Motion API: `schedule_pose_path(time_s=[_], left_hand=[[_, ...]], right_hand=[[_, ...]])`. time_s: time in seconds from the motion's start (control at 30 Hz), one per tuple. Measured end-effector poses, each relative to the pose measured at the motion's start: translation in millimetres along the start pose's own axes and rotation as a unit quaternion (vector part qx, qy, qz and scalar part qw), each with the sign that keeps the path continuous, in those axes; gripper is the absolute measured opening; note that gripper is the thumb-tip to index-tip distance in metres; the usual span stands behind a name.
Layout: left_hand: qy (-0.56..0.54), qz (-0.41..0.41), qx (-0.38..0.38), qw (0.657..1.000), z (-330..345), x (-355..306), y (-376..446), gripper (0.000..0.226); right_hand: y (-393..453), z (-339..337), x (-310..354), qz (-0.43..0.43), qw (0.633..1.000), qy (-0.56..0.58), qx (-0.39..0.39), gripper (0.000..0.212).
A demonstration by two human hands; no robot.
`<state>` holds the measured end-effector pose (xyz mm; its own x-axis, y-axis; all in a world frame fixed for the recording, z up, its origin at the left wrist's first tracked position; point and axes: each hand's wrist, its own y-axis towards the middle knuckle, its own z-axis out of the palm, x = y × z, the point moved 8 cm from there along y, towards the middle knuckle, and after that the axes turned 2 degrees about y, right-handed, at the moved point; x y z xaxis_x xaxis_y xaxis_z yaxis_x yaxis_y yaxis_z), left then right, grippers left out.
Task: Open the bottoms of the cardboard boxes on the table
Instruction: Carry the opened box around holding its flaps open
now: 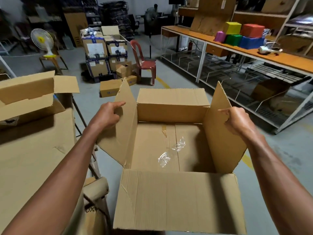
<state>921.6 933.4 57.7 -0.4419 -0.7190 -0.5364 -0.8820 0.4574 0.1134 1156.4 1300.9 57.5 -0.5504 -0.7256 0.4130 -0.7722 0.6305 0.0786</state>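
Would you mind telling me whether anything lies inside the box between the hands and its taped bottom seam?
Nothing visible does. The left hand and right hand grip the side flaps, and the box holds nothing above the taped seam.

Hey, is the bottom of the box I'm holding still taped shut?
Shut: inside the box, the bottom flaps lie flat, edges meeting, with clear tape along the seam.

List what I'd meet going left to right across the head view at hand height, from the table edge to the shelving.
Open box on the table → left hand gripping the left flap → taped box bottom → right flap → right hand gripping it → wire shelving.
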Motion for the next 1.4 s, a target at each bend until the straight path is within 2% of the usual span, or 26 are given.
schedule_pose_path(time_s=[0.37,0.6,0.83,1.1,1.4], left_hand=[[0.008,-0.041,-0.01,0.999,43,12,194,0.077],[0.028,-0.07,-0.028,0.997,73,40,334,0.077],[0.022,-0.139,-0.047,0.989,87,80,460,0.08],[0.016,-0.197,-0.1,0.975,67,148,577,0.078],[-0.009,-0.253,-0.149,0.956,13,277,725,0.08]], right_hand=[[223,37,31,-0.017,1.0,0.01,0.022,0.07],[407,92,44,-0.072,0.997,0.012,0.04,0.068],[589,136,92,-0.128,0.989,0.021,0.077,0.071],[749,207,201,-0.199,0.973,0.0,0.116,0.069],[916,301,373,-0.263,0.956,0.015,0.126,0.071]])
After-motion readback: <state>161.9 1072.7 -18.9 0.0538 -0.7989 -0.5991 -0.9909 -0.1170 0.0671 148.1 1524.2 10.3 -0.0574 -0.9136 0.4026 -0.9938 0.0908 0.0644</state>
